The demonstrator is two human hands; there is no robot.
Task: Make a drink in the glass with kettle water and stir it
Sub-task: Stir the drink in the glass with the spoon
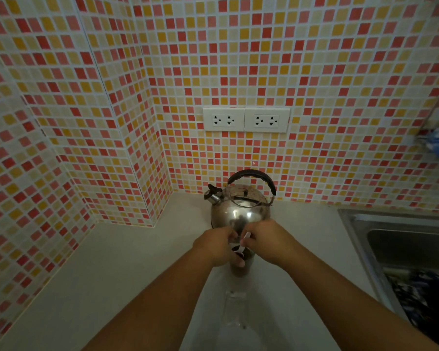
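Spoon [243, 243] tilting in your right hand [265, 240], dipping into jar [240, 266] your left hand [217, 245] is gripping, before kettle [240, 207].

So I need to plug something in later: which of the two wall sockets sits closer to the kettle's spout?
The left wall socket. It sits above the kettle's spout, which points left; the right wall socket is farther over, above the handle end.
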